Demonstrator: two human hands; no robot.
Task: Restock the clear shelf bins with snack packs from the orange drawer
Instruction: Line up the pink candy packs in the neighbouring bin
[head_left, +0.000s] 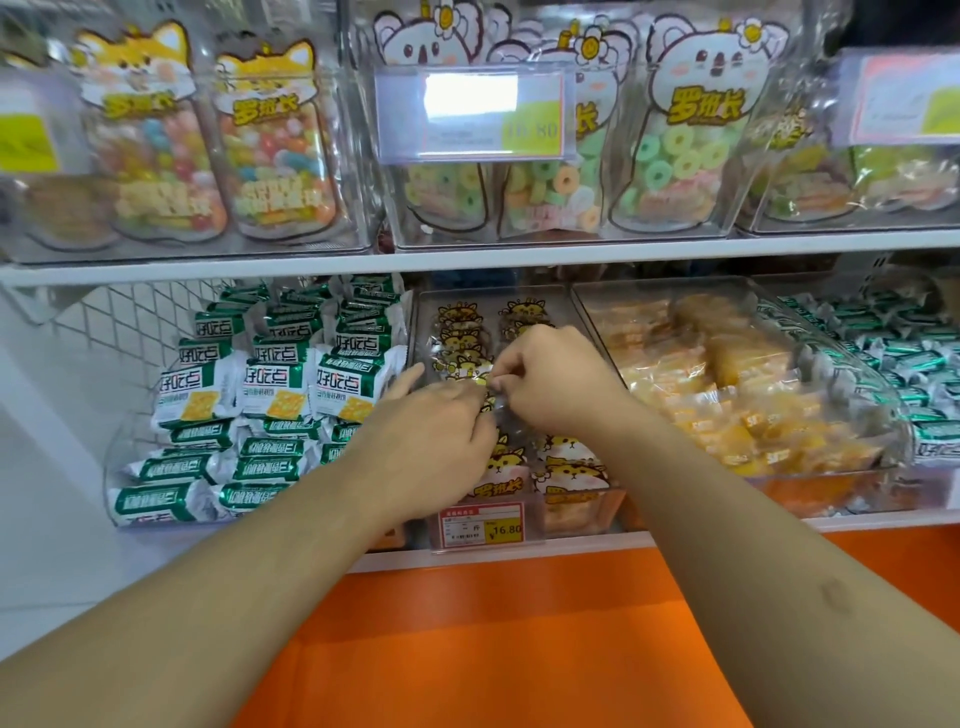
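Both hands meet over the middle clear bin (582, 306) on the lower shelf. Left hand (436, 431) and right hand (556, 384) each pinch the same clear snack pack (491, 397) between fingertips, just above the tiger-print packs (566, 467) filling that bin. Green cracker packs (270, 384) sit in the bin at left, orange packs (727, 384) at right. Orange drawer (493, 623) below the shelf's front edge.

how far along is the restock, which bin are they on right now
The green cracker bin and the orange snack bin on either side already look full. In hand: the left hand and right hand meet over the middle bin, both gripping a clear tiger-print pack. Left: seating that pack. The orange drawer shows no packs in view.
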